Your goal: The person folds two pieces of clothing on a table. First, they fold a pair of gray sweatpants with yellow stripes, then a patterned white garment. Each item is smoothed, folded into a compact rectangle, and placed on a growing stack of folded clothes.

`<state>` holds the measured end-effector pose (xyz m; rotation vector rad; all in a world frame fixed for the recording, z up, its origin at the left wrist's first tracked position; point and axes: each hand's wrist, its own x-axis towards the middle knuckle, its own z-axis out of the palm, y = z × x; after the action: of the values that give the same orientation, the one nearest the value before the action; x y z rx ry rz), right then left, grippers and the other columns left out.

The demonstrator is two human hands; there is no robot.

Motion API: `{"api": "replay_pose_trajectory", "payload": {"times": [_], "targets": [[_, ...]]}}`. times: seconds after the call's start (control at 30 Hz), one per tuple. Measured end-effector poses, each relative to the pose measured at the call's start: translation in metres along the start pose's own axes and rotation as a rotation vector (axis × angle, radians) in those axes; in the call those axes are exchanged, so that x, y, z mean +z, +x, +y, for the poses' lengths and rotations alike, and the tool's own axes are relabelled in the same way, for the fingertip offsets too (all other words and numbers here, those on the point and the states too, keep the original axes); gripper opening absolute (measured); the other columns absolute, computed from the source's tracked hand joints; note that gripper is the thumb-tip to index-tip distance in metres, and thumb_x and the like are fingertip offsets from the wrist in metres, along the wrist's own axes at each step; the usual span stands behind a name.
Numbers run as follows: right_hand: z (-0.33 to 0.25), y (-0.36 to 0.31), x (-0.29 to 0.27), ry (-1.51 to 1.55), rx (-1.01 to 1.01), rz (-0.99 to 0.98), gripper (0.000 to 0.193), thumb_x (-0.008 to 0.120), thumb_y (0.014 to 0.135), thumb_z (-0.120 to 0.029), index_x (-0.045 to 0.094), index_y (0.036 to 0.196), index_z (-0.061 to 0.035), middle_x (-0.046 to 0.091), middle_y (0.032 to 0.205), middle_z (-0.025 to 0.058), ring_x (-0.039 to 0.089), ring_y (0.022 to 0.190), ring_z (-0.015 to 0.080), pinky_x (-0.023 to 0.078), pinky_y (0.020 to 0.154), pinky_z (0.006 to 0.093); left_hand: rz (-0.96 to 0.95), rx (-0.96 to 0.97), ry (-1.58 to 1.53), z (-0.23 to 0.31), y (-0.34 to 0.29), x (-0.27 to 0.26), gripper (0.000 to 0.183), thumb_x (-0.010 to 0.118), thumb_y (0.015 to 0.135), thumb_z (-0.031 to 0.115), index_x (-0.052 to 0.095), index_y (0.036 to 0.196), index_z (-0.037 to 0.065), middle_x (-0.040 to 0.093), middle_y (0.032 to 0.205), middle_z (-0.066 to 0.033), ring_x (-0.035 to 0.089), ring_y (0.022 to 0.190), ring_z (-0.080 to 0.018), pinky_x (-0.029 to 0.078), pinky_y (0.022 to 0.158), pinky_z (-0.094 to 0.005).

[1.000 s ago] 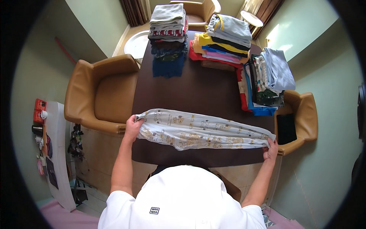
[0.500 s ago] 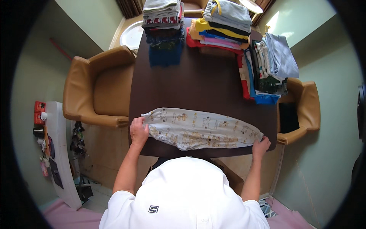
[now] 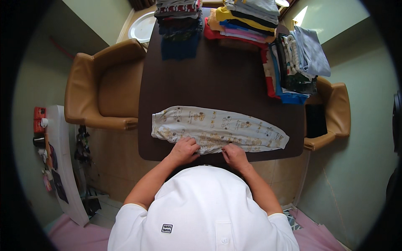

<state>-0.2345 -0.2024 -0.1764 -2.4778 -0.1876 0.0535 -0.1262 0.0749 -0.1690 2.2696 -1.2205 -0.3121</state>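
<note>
Lying flat across the near half of the dark brown rectangular tabletop (image 3: pixel 226 83), a long cream garment printed with small tan figures (image 3: pixel 217 127) runs from 9 o'clock to 3 o'clock, its right end tapering to a rounded tip. Left hand (image 3: pixel 184 149) and right hand (image 3: pixel 235 154) rest side by side on the garment's near edge, at 6 o'clock of its middle; the left grip is curled with fingers bunched on the cloth, the right grip lies flatter, fingers together, pressing the fabric down. Whether either pinches a fold cannot be told. Compared with half a second ago, both hands have left the garment's two ends and come together at its centre, and the cloth now lies fully on the tabletop. Stacks of folded clothes in mixed colours (image 3: pixel 247 19) stand at 12 o'clock, a further folded pile topped with pale blue cloth (image 3: pixel 299 62) at 2 o'clock. Tan leather armchairs sit at 9 o'clock (image 3: pixel 104 83) and 3 o'clock (image 3: pixel 335 113).
</note>
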Motion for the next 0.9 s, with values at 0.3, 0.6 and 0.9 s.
{"api": "replay_pose_trajectory", "payload": {"times": [0.3,0.6,0.9], "targets": [[0.001,-0.007,0.015,-0.092,0.061,-0.07,0.016,0.073,0.084,-0.009,0.06,0.094,-0.0069,0.062,0.09,0.0151,0.065,0.086,0.0381,0.054,0.072,0.0484,0.075,0.02,0.119,-0.001,0.002,0.042,0.017,0.08,0.075,0.017,0.064,0.08,0.011,0.061,0.087,-0.009,0.063,0.09,-0.031,0.05,0.077,-0.0442],[0.004,-0.012,0.021,-0.026,0.116,-0.032,0.017,0.072,0.084,-0.01,0.059,0.094,-0.0061,0.061,0.09,0.0162,0.064,0.087,0.0401,0.054,0.072,0.0509,0.277,-0.162,-0.332,0.012,0.004,0.007,0.006,0.072,0.079,0.007,0.067,0.081,0.005,0.062,0.082,-0.0128,0.063,0.078,-0.0346,0.053,0.07,-0.0436],[0.016,-0.012,0.028,0.678,0.762,-0.081,0.025,0.071,0.093,-0.018,0.063,0.112,-0.0032,0.071,0.102,0.0134,0.07,0.083,0.029,0.057,0.073,0.0405,0.164,-0.106,-0.455,0.006,-0.013,-0.007,0.007,0.072,0.081,0.007,0.066,0.081,0.004,0.064,0.086,-0.0123,0.064,0.084,-0.0327,0.053,0.075,-0.0415]]}}
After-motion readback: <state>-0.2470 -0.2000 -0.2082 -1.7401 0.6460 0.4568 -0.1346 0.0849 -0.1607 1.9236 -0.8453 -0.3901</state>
